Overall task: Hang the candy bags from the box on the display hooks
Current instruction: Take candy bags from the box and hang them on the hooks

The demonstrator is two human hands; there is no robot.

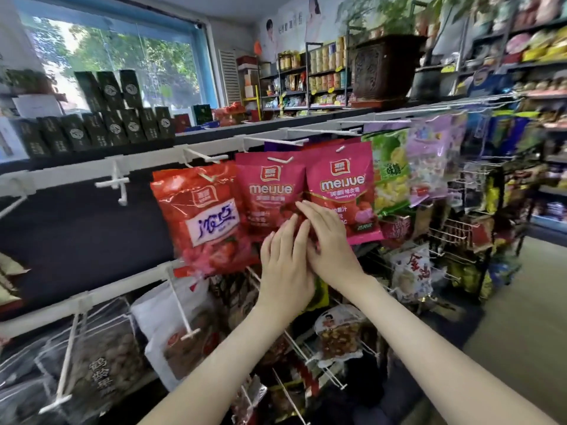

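Pink glossy plastic, printed "meijue": two candy bags are hung side by side on white wire display hooks [277,161] at the upper rail. The left pink bag [270,191] and the right pink bag [340,182] are set with the long axis vertical, top seams up, printed fronts faced out to the camera. The left hand [285,268] is laid flat at the lower edge of the left pink bag, fingers straight and pointed up, nothing gripped. The right hand [333,243] is laid across where both bags meet, fingers straight, pointed up-left, touching the left hand, nothing pinched. A red glossy candy bag [199,219] is hung just beside, leftward, tilted.
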